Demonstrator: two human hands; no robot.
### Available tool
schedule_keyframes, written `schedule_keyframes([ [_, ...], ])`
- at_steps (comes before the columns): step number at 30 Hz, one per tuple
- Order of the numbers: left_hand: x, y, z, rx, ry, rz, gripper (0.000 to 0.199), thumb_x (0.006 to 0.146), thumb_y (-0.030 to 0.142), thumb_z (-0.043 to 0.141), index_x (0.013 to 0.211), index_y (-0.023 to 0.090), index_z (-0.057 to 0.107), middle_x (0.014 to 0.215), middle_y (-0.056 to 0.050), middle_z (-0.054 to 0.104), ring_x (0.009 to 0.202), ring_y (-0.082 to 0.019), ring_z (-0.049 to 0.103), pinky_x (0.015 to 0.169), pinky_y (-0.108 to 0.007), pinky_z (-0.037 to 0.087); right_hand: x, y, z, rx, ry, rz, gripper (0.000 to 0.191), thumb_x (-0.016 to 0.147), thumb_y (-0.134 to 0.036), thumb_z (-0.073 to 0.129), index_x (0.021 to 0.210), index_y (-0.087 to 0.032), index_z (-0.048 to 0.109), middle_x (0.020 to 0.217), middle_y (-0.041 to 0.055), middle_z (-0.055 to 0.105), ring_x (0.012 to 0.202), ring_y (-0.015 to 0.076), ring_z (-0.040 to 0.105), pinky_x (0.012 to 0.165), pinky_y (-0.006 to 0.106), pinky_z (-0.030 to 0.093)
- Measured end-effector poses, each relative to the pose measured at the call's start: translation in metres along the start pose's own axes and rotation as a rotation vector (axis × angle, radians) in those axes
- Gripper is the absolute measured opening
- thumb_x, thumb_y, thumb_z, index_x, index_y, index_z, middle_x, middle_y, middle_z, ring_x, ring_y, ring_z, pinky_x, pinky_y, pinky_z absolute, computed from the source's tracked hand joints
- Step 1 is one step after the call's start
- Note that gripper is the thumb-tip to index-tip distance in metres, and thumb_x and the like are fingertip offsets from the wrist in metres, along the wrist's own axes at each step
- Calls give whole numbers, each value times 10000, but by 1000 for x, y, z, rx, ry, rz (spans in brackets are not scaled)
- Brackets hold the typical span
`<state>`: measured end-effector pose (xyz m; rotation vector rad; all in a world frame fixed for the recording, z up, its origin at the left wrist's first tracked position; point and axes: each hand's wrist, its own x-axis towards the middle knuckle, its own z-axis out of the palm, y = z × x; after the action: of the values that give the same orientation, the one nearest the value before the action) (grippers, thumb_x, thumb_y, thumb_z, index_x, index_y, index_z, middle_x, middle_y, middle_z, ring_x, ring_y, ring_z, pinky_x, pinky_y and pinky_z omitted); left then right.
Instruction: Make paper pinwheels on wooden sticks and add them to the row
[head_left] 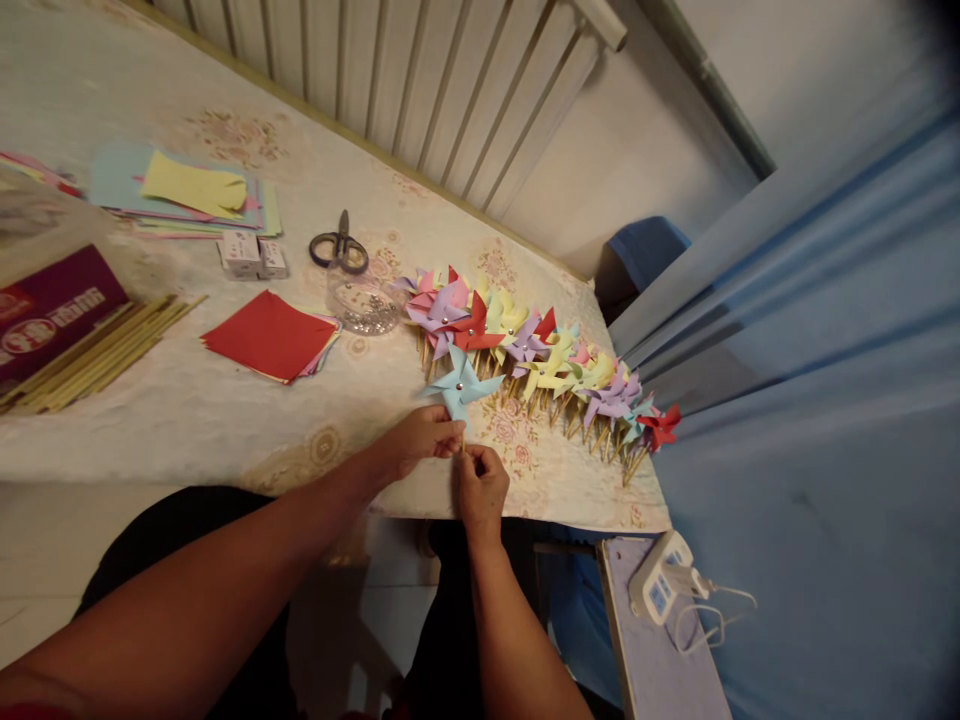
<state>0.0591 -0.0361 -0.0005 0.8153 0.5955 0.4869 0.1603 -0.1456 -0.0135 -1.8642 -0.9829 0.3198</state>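
Note:
A light blue paper pinwheel (463, 384) on a thin stick stands out in front of me, near the table's front edge. My left hand (424, 437) pinches it just under the blades. Lower down, my right hand (482, 487) closes round its stick, most of which is hidden by the fingers. Just beyond lies a long row of finished pinwheels (555, 365) in purple, red, yellow, pink and blue, their sticks pointing toward me. A clear dish of small metal pins (365, 306) sits to the left of the row.
Left on the floral tablecloth (300, 455) are red paper squares (266, 335), black-handled scissors (341, 245), small white boxes (251, 255), coloured sheets (191, 190) and a bundle of sticks (105, 350). A radiator (390, 80) stands behind; a blue curtain (795, 400) hangs right, near a power strip (664, 580).

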Motion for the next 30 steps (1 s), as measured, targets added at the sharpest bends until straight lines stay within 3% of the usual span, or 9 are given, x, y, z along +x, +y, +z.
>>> schedule_keyframes([
  [11, 1, 3, 3, 18, 76, 23, 245, 709, 320, 751, 764, 155, 579, 662, 7, 604, 586, -87, 537, 592, -210, 420, 0, 2, 0, 6, -8, 4, 211, 830, -349, 574, 740, -183, 668, 714, 5, 609, 686, 160, 533, 678, 277, 416],
  [25, 4, 7, 1, 70, 229, 39, 171, 791, 214, 668, 699, 172, 530, 647, 10, 561, 608, -106, 565, 637, -224, 469, 0, 7, 1, 17, 7, -5, 187, 829, -322, 576, 735, -189, 668, 714, 4, 601, 684, 162, 533, 667, 278, 411],
  [30, 0, 14, 4, 32, 274, 32, 137, 815, 173, 642, 734, 164, 531, 708, -23, 638, 665, -131, 646, 657, -239, 506, 1, 7, 1, 2, 11, -12, 195, 828, -334, 579, 726, -191, 664, 698, 0, 597, 670, 159, 525, 652, 274, 405],
])
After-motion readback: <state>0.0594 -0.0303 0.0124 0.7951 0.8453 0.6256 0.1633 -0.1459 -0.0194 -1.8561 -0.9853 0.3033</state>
